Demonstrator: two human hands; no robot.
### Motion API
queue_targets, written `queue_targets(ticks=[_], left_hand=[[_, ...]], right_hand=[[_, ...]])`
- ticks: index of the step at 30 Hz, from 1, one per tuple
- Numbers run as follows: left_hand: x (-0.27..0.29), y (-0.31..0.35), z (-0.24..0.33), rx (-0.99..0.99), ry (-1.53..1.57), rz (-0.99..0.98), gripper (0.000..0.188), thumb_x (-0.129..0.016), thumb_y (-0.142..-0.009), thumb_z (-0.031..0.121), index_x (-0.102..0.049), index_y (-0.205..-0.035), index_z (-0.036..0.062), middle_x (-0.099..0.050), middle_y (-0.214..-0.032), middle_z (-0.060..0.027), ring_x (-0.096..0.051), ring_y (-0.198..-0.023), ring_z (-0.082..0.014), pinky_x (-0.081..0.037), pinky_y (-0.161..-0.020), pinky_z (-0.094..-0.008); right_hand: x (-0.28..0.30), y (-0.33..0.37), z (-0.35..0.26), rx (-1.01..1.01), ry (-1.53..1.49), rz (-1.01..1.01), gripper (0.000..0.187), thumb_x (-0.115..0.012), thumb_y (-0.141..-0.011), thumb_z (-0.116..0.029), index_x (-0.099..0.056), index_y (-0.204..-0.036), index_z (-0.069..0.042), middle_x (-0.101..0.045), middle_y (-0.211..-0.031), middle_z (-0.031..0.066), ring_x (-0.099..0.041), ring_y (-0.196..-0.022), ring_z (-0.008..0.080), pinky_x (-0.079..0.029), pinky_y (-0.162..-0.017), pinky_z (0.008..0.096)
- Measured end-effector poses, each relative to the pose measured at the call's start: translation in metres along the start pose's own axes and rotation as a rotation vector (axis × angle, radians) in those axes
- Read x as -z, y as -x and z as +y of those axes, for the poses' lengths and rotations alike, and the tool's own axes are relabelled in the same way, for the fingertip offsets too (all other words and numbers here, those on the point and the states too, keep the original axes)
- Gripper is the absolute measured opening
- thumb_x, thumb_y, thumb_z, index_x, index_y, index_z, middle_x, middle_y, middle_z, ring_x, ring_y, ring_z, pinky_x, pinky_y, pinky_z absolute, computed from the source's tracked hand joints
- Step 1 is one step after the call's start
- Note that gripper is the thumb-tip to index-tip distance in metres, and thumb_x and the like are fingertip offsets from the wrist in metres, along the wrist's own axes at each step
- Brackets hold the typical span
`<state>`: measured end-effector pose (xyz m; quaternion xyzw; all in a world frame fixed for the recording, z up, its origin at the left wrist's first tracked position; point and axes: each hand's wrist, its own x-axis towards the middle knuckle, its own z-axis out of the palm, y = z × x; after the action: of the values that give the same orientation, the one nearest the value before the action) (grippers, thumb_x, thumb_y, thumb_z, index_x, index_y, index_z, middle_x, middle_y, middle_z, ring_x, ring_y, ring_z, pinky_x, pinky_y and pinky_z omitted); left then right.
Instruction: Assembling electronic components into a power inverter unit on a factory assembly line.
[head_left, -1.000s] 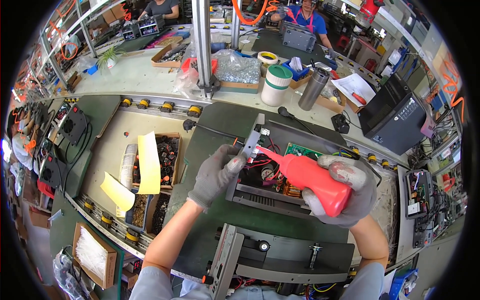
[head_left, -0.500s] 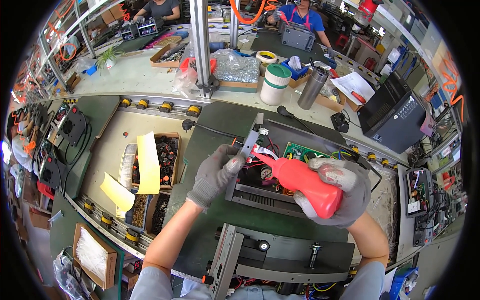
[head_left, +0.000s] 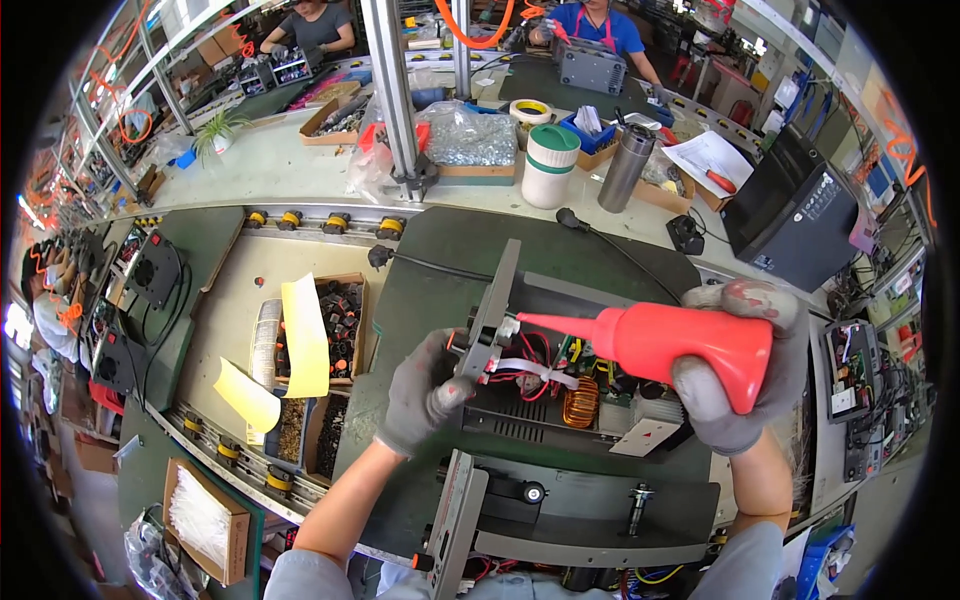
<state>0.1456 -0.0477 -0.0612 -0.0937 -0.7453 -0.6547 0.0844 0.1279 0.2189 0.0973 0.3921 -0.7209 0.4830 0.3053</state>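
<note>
My gloved left hand grips the grey end panel of an opened electrical unit, fingers outside it and thumb at its lower edge. In my gloved right hand is a red squeeze bottle, lying sideways over the unit. Its thin nozzle points left, the tip right by a fitting on the panel's inner face; whether they touch I cannot tell. Below the bottle show a copper coil, a white-wrapped wire bundle and a silvery heat sink. The bottle hides part of the inside.
Nearer me lies another grey metal unit. To the left are yellow paper sheets and a box of small black parts. A lidded cup, a steel flask and a dark case stand behind. Two people work across.
The bottle has moved right and levelled out, its nozzle shifting from wires inside to a fitting on the panel. My left hand has slid slightly down, and the coil and heat sink now show.
</note>
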Motion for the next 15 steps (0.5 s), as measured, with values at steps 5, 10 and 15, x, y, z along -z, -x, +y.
queue_targets(ticks=[5, 10, 15], left_hand=[[-0.0003, 0.0053, -0.0027, 0.002, 0.06, 0.0, 0.076, -0.066, -0.075, 0.058, -0.049, -0.12, -0.0008, -0.061, -0.097, -0.0102, -0.06, -0.088, -0.0159, -0.048, -0.078, -0.0297], [0.0008, 0.0067, -0.0016, 0.014, 0.111, -0.029, 0.072, -0.07, -0.076, 0.049, -0.047, -0.123, -0.0003, -0.06, -0.102, -0.0087, -0.057, -0.092, -0.0135, -0.048, -0.08, -0.0286], [0.0016, 0.0079, 0.0043, 0.05, 0.163, -0.051, 0.07, -0.073, -0.076, 0.042, -0.046, -0.125, 0.0002, -0.059, -0.104, -0.0065, -0.055, -0.094, -0.0121, -0.047, -0.082, -0.0273]], right_hand=[[-0.0052, -0.0002, -0.0044, -0.047, 0.039, -0.115, 0.05, -0.067, -0.062, -0.002, -0.044, -0.106, -0.001, -0.051, -0.095, 0.0127, -0.059, -0.083, 0.0203, -0.051, -0.074, 0.0342], [-0.008, -0.0005, -0.0045, -0.05, 0.103, -0.134, 0.05, -0.069, -0.061, -0.001, -0.045, -0.105, 0.0, -0.05, -0.094, 0.0125, -0.059, -0.082, 0.0212, -0.051, -0.072, 0.0344], [-0.0083, -0.0022, -0.0028, -0.042, 0.121, -0.135, 0.049, -0.069, -0.062, 0.0, -0.046, -0.104, 0.0, -0.051, -0.097, 0.0132, -0.06, -0.082, 0.0215, -0.052, -0.073, 0.0345]])
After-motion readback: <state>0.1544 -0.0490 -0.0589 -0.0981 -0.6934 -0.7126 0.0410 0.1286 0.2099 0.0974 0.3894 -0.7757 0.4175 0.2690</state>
